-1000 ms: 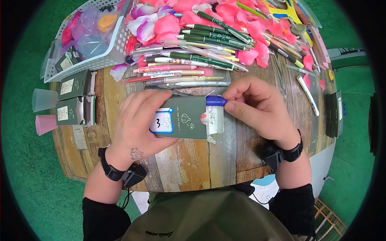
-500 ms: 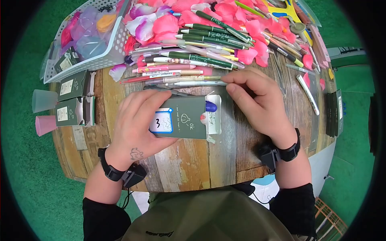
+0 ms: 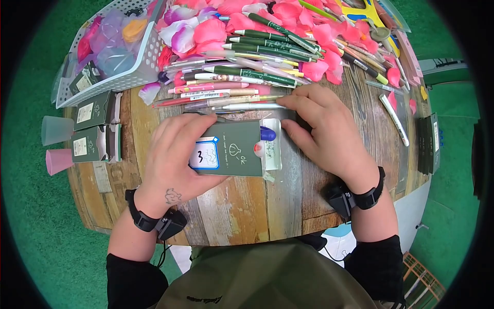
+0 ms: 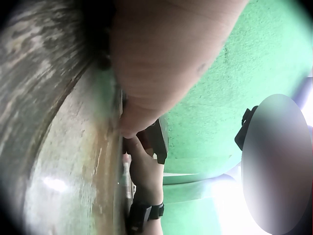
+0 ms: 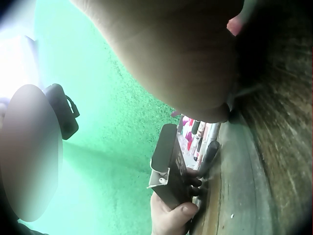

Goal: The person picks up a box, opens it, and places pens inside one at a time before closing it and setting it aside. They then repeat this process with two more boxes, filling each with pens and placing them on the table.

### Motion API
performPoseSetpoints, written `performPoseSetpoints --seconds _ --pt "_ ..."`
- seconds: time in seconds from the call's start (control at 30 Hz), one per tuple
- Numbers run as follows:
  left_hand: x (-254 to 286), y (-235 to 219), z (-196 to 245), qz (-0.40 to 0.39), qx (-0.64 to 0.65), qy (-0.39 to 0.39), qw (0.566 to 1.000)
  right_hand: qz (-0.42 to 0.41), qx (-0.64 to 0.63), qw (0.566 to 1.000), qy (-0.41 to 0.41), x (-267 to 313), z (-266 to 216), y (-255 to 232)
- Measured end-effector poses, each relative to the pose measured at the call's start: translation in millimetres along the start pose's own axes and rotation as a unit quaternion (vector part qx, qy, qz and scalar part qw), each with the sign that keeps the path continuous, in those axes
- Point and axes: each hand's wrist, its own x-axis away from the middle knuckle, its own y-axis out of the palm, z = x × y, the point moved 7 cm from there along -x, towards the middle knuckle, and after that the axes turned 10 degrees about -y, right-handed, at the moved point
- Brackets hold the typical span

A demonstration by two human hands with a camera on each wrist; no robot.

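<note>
My left hand (image 3: 175, 159) grips a dark green cardboard box (image 3: 239, 154) by its left end, thumb along the near side and fingers over the far side. A white card with a blue border and the number 3 (image 3: 205, 156) shows on top. At the box's open right end, a blue pen end (image 3: 267, 134) and a red tip (image 3: 257, 148) stick out beside a white flap (image 3: 275, 157). My right hand (image 3: 329, 129) has thumb and index finger apart, fingertips right at the right end of a silver-white pen (image 3: 252, 107). In the right wrist view the box (image 5: 168, 166) appears tilted.
Beyond the box lie rows of pens (image 3: 247, 77) and pink petals (image 3: 288, 15). A white basket (image 3: 139, 67) with pouches stands far left, above two green boxes (image 3: 87, 144) and two cups (image 3: 57, 160). A white marker (image 3: 393, 121) and dark boxes (image 3: 428, 147) are at right.
My right hand let go of the blue pen at the box's open end and moved up to the pen row. The blue pen now sits deeper in the box, which my left hand still grips.
</note>
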Motion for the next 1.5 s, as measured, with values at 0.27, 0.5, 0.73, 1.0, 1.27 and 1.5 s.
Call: performPoseSetpoints --seconds 0.27,0.5,0.73,1.0,1.27,1.5 --pt "0 0 1 -0.004 -0.012 0.001 1.000 0.005 0.008 1.000 0.001 1 5 1" --pt "0 1 2 -0.003 -0.016 0.004 1.000 0.002 0.013 1.000 0.005 1 4 1" --pt "0 2 1 -0.004 -0.017 0.005 1.000 0.031 -0.052 0.997 0.057 2 11 -4" --pt "0 1 3 -0.015 -0.035 0.011 0.999 0.004 -0.166 0.982 0.085 3 7 -1" --pt "0 2 3 -0.025 -0.043 0.009 0.999 -0.024 -0.123 0.991 0.048 1 4 2" --pt "0 2 2 -0.033 -0.045 0.006 0.998 -0.042 -0.080 0.996 0.006 1 0 4"
